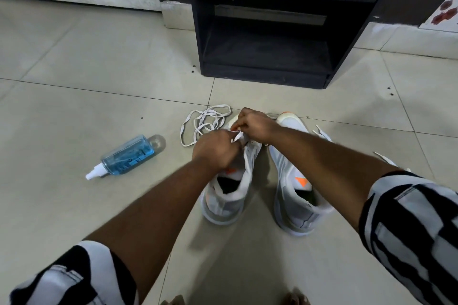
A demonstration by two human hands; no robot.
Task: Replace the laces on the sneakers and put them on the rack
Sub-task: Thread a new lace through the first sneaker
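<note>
Both arms reach forward over the left sneaker [230, 181]; left hand [216, 148] and right hand [255, 124] each pinch its white lace [237, 135]. A spray bottle [128, 153] holds blue liquid.

Your left hand [218, 147] and right hand [255, 126] both pinch a white lace [236, 136] over the left sneaker [230, 195]; the right sneaker [295, 181] stands beside it, a loose lace [203, 122] ahead, before the dark rack [267, 32]

Two sneakers [260, 181] side by side before me — rack [265, 32] beyond, loose lace [203, 122] between, bottle [128, 155] left.
</note>
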